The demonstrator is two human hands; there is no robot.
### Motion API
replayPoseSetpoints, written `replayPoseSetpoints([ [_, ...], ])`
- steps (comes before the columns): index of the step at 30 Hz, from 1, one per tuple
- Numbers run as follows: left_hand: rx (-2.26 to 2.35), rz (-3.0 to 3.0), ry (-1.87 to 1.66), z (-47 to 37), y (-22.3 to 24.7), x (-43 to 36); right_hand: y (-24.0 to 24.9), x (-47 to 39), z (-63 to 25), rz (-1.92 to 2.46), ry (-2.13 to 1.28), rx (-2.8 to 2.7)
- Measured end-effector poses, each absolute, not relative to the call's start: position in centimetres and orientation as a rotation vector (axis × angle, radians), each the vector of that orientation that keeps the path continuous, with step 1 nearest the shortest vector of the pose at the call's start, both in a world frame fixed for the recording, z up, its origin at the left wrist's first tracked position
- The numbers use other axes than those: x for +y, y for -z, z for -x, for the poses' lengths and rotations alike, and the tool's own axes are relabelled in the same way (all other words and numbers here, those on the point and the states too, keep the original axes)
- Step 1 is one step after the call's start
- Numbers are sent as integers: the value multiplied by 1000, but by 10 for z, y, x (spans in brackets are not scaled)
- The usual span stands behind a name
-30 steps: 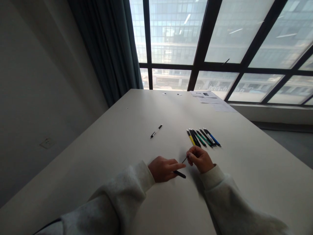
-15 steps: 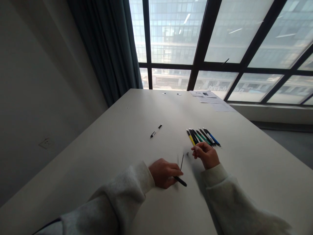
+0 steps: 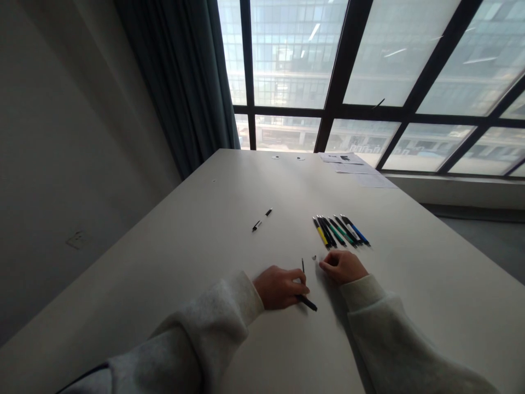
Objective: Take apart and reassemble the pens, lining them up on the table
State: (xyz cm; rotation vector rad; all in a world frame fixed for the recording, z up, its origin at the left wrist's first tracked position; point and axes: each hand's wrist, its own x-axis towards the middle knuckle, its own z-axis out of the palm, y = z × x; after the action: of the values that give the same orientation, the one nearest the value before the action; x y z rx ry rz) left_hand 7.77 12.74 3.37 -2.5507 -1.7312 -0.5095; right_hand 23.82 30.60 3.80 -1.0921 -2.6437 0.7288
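Observation:
My left hand (image 3: 282, 288) is closed around a black pen barrel (image 3: 307, 302), which points down to the right near the tabletop. A thin dark pen refill (image 3: 303, 265) sticks up from behind the fingers of that same hand. To the right, my right hand (image 3: 340, 266) has its fingers pinched together close to the table; anything between them is too small to make out. Just left of those fingertips lies a tiny pen part (image 3: 314, 257), dark and silvery.
A row of several pens (image 3: 338, 230) in yellow, black, green and blue lies beyond my right hand. One black-and-white pen (image 3: 262, 220) lies apart, farther left. Paper sheets (image 3: 348, 163) rest at the white table's (image 3: 197, 230) far right edge, near the window.
My right hand has moved back from the row of pens and lower, its fingers now pinched beside the tiny part. The refill at my left hand shows shorter and more upright.

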Motion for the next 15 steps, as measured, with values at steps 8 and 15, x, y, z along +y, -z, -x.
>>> replayPoseSetpoints([
  [8,-1766,2473,498,-85,-34,132,-43,290,-233,1083,-493,-2848],
  [15,-1789,2447,567,-78,-32,129,-41,290,-232,1096,-478,-2869],
])
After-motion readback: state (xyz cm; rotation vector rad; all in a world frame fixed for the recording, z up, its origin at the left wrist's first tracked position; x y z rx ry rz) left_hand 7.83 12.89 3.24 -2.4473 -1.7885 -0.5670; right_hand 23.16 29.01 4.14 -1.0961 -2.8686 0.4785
